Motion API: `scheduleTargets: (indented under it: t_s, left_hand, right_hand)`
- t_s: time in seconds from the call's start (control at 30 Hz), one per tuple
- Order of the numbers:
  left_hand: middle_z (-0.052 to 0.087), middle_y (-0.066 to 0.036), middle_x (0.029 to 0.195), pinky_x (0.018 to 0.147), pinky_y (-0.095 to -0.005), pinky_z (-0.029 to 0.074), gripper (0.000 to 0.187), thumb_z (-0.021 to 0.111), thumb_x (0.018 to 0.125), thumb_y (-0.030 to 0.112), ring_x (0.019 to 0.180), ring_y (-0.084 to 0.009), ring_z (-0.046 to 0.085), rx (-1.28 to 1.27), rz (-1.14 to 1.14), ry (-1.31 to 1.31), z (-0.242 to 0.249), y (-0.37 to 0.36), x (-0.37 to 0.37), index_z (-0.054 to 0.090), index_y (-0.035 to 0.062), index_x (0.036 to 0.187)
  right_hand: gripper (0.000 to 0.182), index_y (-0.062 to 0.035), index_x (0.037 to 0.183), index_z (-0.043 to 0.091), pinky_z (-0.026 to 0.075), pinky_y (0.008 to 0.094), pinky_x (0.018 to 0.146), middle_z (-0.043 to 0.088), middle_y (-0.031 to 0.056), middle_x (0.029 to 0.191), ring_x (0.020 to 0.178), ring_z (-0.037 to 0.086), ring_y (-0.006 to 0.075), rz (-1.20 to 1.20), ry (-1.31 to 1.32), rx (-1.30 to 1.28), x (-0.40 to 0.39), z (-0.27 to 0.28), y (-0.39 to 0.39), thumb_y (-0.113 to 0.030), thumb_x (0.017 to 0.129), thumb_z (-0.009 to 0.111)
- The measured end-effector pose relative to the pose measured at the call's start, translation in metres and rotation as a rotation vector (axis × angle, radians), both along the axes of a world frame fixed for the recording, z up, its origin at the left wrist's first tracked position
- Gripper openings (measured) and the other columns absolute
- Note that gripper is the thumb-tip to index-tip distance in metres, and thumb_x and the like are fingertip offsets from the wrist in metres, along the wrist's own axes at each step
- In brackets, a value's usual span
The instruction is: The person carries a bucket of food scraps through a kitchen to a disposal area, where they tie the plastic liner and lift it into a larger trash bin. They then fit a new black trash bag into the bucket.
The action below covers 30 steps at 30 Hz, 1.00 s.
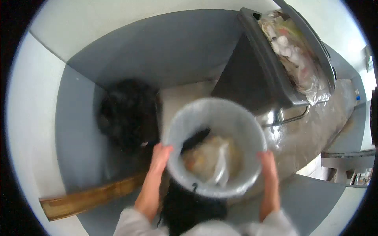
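Note:
A whitish round bucket (245,129) is held between my two hands, its open top facing me. My left hand (160,155) grips the left side of its rim, and my right hand (268,160) grips the right side. Inside lie blurred, food-like scraps (204,155), a dark elongated object (195,140) and a white strip (222,163) that looks like plastic or paper. Motion blur hides exactly what these contents are. The fingers on the outer wall of the bucket are partly hidden.
A large dark wheeled bin (252,74) stands ahead on the right, lid raised, filled with bagged waste (293,51). Black bags (128,114) sit in the left corner. A wooden board (94,196) runs along the lower left. The floor (303,137) looks wet.

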State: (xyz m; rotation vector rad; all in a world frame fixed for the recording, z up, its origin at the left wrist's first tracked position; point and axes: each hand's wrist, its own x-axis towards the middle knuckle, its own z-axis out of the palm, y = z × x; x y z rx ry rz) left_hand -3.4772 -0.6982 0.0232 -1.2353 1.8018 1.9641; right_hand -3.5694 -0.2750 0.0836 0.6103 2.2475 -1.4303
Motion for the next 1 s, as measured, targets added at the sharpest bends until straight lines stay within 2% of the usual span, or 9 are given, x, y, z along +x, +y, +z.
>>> scheduleTargets:
  t_s: [0.17, 0.23, 0.33, 0.47, 0.5, 0.57, 0.7, 0.77, 1.0]
  left_hand:
    - [0.07, -0.011, 0.098, 0.082, -0.0344, 0.05, 0.037, 0.058, 0.076, 0.004, 0.09, -0.0196, 0.065, 0.029, 0.222, 0.012, -0.022, -0.055, -0.063, 0.068, -0.0052, 0.111]
    - [0.07, -0.012, 0.098, 0.081, -0.0357, 0.051, 0.037, 0.058, 0.077, 0.004, 0.088, -0.0198, 0.065, -0.119, 0.214, 0.045, -0.084, -0.067, -0.068, 0.067, -0.0054, 0.112]
    - [0.071, -0.014, 0.101, 0.079, -0.0373, 0.052, 0.038, 0.06, 0.078, 0.007, 0.086, -0.0207, 0.066, -0.447, 0.089, 0.09, -0.12, -0.128, -0.125, 0.067, -0.0059, 0.113]
    - [0.071, -0.017, 0.095, 0.077, -0.0365, 0.051, 0.035, 0.061, 0.077, 0.013, 0.082, -0.0219, 0.066, -0.197, 0.183, 0.122, -0.101, -0.149, -0.226, 0.069, -0.0053, 0.105]
    - [0.071, -0.015, 0.096, 0.077, -0.0361, 0.051, 0.035, 0.062, 0.077, 0.011, 0.084, -0.0224, 0.066, -0.296, 0.141, 0.084, -0.1, -0.157, -0.247, 0.068, -0.0062, 0.107]
    - [0.071, -0.013, 0.097, 0.078, -0.0356, 0.05, 0.035, 0.062, 0.077, 0.009, 0.086, -0.0229, 0.066, -0.394, 0.088, 0.068, -0.102, -0.171, -0.287, 0.067, -0.0072, 0.108]
    - [0.07, -0.013, 0.095, 0.077, -0.0354, 0.049, 0.037, 0.064, 0.074, 0.012, 0.082, -0.0231, 0.065, -0.351, 0.131, 0.09, -0.115, -0.196, -0.314, 0.068, -0.006, 0.106]
    - [0.07, -0.013, 0.094, 0.076, -0.0349, 0.049, 0.038, 0.065, 0.073, 0.013, 0.081, -0.0231, 0.064, -0.32, 0.145, 0.093, -0.118, -0.198, -0.322, 0.068, -0.0052, 0.106]
    - [0.068, -0.01, 0.095, 0.077, -0.0349, 0.048, 0.045, 0.069, 0.069, 0.018, 0.085, -0.0219, 0.062, -0.373, 0.182, 0.077, -0.104, -0.193, -0.322, 0.067, -0.0013, 0.11]
  right_hand:
    - [0.036, 0.0056, 0.111, 0.064, 0.05, 0.033, 0.071, 0.068, 0.0103, 0.092, 0.077, 0.063, 0.018, -0.088, -0.031, -0.26, -0.067, -0.065, -0.056, -0.014, 0.08, 0.06]
    - [0.039, 0.0054, 0.115, 0.063, 0.05, 0.034, 0.073, 0.068, 0.013, 0.093, 0.079, 0.063, 0.0186, 0.112, -0.008, 0.229, -0.08, -0.116, -0.073, -0.015, 0.081, 0.061]
    - [0.042, 0.0077, 0.116, 0.061, 0.051, 0.0371, 0.077, 0.068, 0.0179, 0.097, 0.086, 0.065, 0.023, -0.052, 0.041, -0.078, -0.115, -0.149, -0.106, -0.018, 0.082, 0.062]
    - [0.043, 0.0065, 0.115, 0.063, 0.05, 0.0392, 0.083, 0.067, 0.0162, 0.107, 0.096, 0.064, 0.026, -0.005, 0.34, 0.153, -0.193, -0.24, -0.119, -0.024, 0.084, 0.06]
    - [0.043, 0.0065, 0.115, 0.063, 0.05, 0.0392, 0.083, 0.067, 0.0162, 0.107, 0.096, 0.064, 0.026, -0.008, 0.318, 0.153, -0.2, -0.238, -0.13, -0.024, 0.084, 0.06]
    - [0.045, 0.0106, 0.107, 0.062, 0.048, 0.0461, 0.088, 0.064, 0.0321, 0.109, 0.101, 0.062, 0.047, -0.027, 0.312, 0.333, -0.249, -0.224, -0.156, -0.024, 0.078, 0.063]
    - [0.049, 0.012, 0.107, 0.062, 0.045, 0.0465, 0.094, 0.063, 0.0343, 0.11, 0.108, 0.059, 0.0474, 0.164, 0.227, 0.452, -0.274, -0.208, -0.181, -0.028, 0.077, 0.064]
    - [0.05, 0.0119, 0.107, 0.063, 0.045, 0.0471, 0.094, 0.063, 0.035, 0.109, 0.107, 0.059, 0.0479, -0.118, 0.189, 0.444, -0.282, -0.161, -0.212, -0.029, 0.077, 0.064]
    - [0.053, 0.0134, 0.107, 0.062, 0.045, 0.0481, 0.093, 0.063, 0.0357, 0.109, 0.106, 0.059, 0.0497, -0.086, 0.271, 0.308, -0.292, -0.181, -0.198, -0.029, 0.075, 0.066]
